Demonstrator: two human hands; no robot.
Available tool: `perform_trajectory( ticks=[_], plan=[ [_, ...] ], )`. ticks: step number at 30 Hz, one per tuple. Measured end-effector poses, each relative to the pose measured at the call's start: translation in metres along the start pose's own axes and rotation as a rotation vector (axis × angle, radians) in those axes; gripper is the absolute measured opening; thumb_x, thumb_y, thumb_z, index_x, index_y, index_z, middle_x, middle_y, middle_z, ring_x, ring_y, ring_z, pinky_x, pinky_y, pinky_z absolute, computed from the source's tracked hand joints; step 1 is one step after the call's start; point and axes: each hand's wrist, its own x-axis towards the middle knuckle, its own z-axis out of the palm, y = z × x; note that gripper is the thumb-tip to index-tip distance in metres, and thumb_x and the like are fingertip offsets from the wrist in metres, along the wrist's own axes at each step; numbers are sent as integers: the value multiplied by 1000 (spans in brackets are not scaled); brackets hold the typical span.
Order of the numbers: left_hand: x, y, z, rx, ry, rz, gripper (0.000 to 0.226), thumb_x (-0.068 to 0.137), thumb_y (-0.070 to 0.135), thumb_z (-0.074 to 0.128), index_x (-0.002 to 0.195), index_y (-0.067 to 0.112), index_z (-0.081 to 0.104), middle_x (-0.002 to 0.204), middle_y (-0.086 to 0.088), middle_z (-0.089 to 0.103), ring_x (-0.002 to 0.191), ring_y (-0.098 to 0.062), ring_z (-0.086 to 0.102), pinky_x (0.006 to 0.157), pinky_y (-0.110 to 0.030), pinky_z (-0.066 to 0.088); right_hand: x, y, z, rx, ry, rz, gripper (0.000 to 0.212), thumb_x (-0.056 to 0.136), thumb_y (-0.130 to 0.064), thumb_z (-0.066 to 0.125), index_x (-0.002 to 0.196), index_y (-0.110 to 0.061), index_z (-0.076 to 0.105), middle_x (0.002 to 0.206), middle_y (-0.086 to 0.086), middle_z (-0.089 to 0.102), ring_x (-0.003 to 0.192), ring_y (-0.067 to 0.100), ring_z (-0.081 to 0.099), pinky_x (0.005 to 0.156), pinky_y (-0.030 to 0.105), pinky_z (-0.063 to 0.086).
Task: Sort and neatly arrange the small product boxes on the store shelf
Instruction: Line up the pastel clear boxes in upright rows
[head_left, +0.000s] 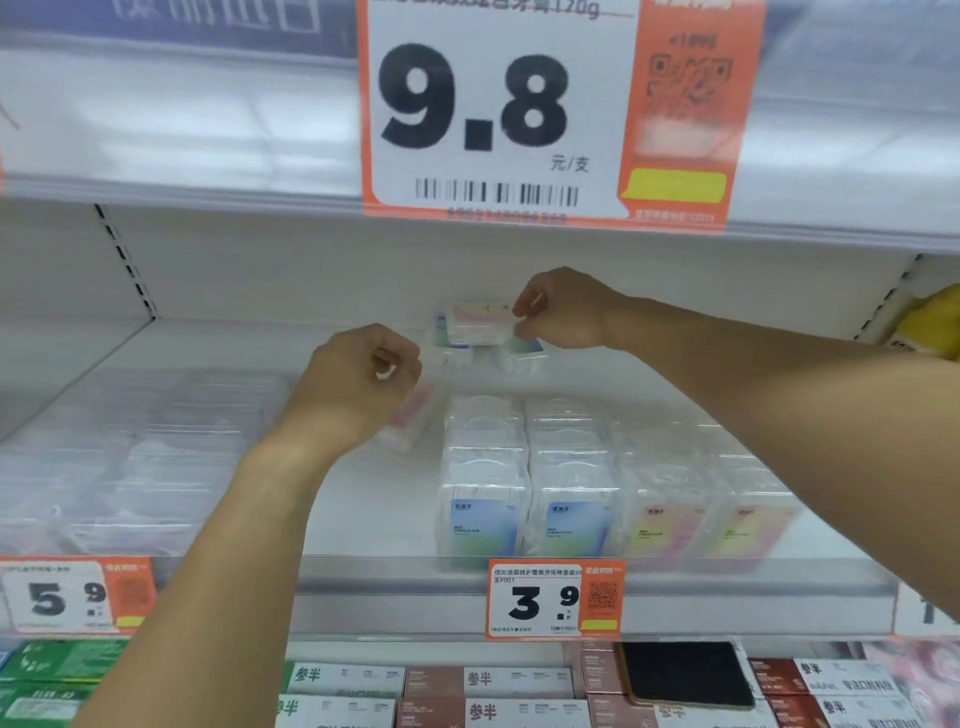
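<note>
Head view: the right hand (563, 312) pinches a clear pink-labelled box (478, 322) at the back of the white shelf (363, 519), above two other boxes; the left hand (363, 374) hovers with fingers curled, holding nothing, near a pink box (410, 421) lying just beside rows of blue-labelled boxes (485, 478)

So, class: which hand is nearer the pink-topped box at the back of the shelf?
Right. The right hand pinches the pink-topped box; the left hand is lower-left of it, apart.
</note>
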Motion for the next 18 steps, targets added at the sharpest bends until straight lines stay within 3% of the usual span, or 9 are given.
perform_trajectory(
  ticks=[3, 6, 8, 13, 16, 18],
  plan=[
    [-1, -12, 1, 275, -164, -104, 48, 87, 41, 65, 132, 34, 50, 131, 1, 51, 123, -19, 48, 84, -27, 40, 22, -11, 12, -46, 28, 9, 42, 98, -36, 55, 135, -17, 51, 138, 8, 53, 110, 23, 55, 88, 29, 42],
    [-1, -19, 0, 326, -242, -144, 65, 82, 47, 69, 139, 41, 38, 122, 3, 52, 109, -20, 54, 81, -27, 43, 43, -15, 27, -87, 12, 113, 70, 100, -51, 43, 153, -8, 24, 148, 13, 45, 127, 32, 50, 100, 36, 42],
    [-2, -20, -1, 316, -253, -154, 66, 81, 46, 71, 138, 42, 39, 118, 2, 55, 100, -20, 57, 78, -26, 44, 52, -15, 36, -137, 58, 175, 90, 96, -58, 48, 154, -1, 10, 147, 18, 43, 127, 34, 51, 98, 37, 44],
    [-3, -20, -2, 244, -236, -172, 83, 73, 31, 80, 143, 32, 34, 112, 5, 59, 97, -17, 59, 76, -23, 43, 55, -14, 32, 28, 121, 209, 104, 78, -53, 76, 146, 5, 23, 139, 16, 48, 125, 32, 53, 98, 35, 49],
    [-2, -19, -4, 247, -219, -181, 97, 69, 28, 84, 149, 25, 29, 122, 3, 54, 100, -16, 52, 78, -22, 40, 49, -6, 27, 220, 116, 186, 74, 70, -39, 87, 123, 0, 53, 124, 15, 61, 106, 31, 65, 86, 40, 59],
    [-3, -18, -4, 298, -223, -174, 96, 66, 23, 85, 146, 23, 34, 127, 0, 44, 96, -15, 50, 70, -20, 40, 39, -4, 25, 380, 130, 154, 60, 71, -24, 89, 116, -1, 58, 120, 13, 60, 104, 32, 66, 80, 46, 61]
  ],
)
